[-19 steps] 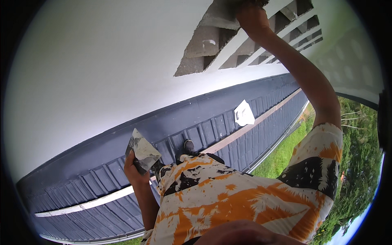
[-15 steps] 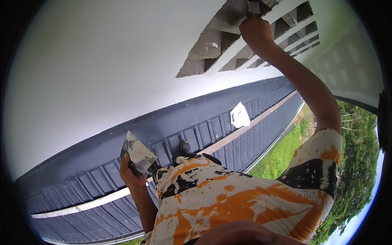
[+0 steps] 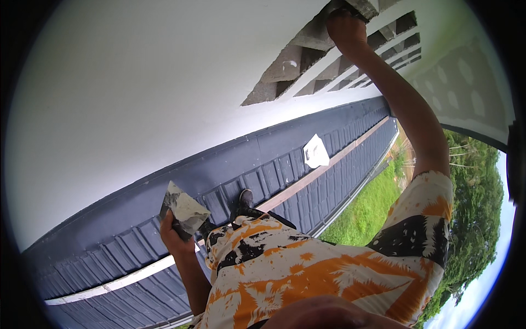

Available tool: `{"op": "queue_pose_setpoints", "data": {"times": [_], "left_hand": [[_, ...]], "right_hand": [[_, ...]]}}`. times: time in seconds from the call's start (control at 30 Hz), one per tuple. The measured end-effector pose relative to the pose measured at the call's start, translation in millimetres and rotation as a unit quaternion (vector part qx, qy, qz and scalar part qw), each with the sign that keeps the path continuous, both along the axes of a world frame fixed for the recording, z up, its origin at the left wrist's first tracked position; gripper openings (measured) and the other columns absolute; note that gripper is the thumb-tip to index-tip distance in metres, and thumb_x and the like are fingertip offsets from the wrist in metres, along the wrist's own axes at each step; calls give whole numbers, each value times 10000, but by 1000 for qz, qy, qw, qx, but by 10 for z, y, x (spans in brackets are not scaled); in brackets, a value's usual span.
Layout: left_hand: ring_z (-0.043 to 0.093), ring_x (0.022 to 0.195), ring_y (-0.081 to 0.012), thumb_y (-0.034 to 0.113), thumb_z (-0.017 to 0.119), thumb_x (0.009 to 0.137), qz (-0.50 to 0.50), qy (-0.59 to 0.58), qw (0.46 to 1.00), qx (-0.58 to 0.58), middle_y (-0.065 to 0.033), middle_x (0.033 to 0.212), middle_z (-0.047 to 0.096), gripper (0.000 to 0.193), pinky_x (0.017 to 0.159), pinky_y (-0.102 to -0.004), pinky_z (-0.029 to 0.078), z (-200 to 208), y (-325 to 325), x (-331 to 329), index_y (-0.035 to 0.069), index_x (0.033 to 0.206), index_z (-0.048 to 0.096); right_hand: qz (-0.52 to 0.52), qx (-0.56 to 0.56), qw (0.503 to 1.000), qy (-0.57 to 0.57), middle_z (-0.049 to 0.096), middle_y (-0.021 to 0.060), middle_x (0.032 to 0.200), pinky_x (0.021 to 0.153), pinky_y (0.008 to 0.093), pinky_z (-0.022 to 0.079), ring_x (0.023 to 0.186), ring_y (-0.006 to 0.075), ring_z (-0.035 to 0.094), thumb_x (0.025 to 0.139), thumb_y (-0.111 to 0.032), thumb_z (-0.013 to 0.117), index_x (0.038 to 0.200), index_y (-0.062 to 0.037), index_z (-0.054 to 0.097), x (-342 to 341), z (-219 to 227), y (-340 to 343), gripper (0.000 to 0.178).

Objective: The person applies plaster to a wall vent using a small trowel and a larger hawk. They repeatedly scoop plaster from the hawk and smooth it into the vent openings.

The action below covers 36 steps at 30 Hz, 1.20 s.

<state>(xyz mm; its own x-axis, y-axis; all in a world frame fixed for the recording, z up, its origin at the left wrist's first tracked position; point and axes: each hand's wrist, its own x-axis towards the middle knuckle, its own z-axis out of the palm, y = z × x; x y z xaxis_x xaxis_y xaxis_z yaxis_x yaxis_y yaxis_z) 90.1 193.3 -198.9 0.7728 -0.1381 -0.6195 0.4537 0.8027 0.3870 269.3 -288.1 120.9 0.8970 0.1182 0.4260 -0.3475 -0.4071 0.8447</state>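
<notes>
My left hand (image 3: pixel 174 237) is closed round the lower edge of a plaster hawk (image 3: pixel 187 208), a flat dark plate smeared with pale filler, held tilted at the lower left. Raised high at the top, my right hand (image 3: pixel 347 30) is a fist at an opening of the ventilation blocks (image 3: pixel 298 57), set in the white wall (image 3: pixel 137 93). A small flat grey blade, like a putty knife's, showed above this fist half a second ago. Now the fist and the block's dark recess hide most of it.
Below the wall runs a dark tiled roof (image 3: pixel 126 249) with a long wooden batten (image 3: pixel 307 185) across it. A white crumpled sheet or bag (image 3: pixel 316 152) lies on the tiles. My shoe (image 3: pixel 246 196) stands on the roof. Beyond the gutter edge (image 3: pixel 350 200) are grass and trees.
My right fist has moved up and deeper into the block opening, and the grey blade has gone from sight. The left hand with the hawk has barely shifted.
</notes>
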Motion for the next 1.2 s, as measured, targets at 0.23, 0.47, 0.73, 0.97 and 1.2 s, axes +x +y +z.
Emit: {"op": "queue_pose_setpoints", "data": {"times": [0.23,0.47,0.73,0.97,1.2], "left_hand": [[669,971,-241,153,545,945,-14,-12,1000,-11,-112,1082,660,260,842,-376,543,0,36,70,-8,1146,580],[669,969,-243,154,548,943,0,2,1000,-2,-112,1075,660,258,838,-378,541,-76,78,22,-5,1143,581],[657,1003,-242,155,556,931,11,-15,1000,-3,-116,1099,649,299,862,-377,533,-197,65,-32,-15,1177,565],[655,1002,-231,155,550,931,0,-20,1000,-1,-104,1100,648,295,855,-357,529,-196,43,-39,-2,1181,567],[660,987,-232,144,536,931,7,-8,1000,-3,-107,1098,650,299,845,-360,538,-271,40,-119,-4,1189,565]], "right_hand": [[-46,17,990,134,688,88,765,547,370,573,721,242,715,821,-118,614,792,-72,713,54,-53,80,113],[-29,9,996,83,708,81,758,573,378,584,727,242,720,813,-118,613,795,-101,723,63,-27,-174,112],[-36,10,999,25,724,104,816,610,399,579,787,252,726,813,-134,618,775,-106,737,84,-139,-125,128],[-40,-3,994,103,714,96,770,563,404,585,724,245,724,823,-123,609,768,-119,715,109,-110,-126,120],[-82,27,982,169,717,100,808,623,395,590,773,245,724,824,-133,625,780,-96,734,49,-59,-84,123]]}}
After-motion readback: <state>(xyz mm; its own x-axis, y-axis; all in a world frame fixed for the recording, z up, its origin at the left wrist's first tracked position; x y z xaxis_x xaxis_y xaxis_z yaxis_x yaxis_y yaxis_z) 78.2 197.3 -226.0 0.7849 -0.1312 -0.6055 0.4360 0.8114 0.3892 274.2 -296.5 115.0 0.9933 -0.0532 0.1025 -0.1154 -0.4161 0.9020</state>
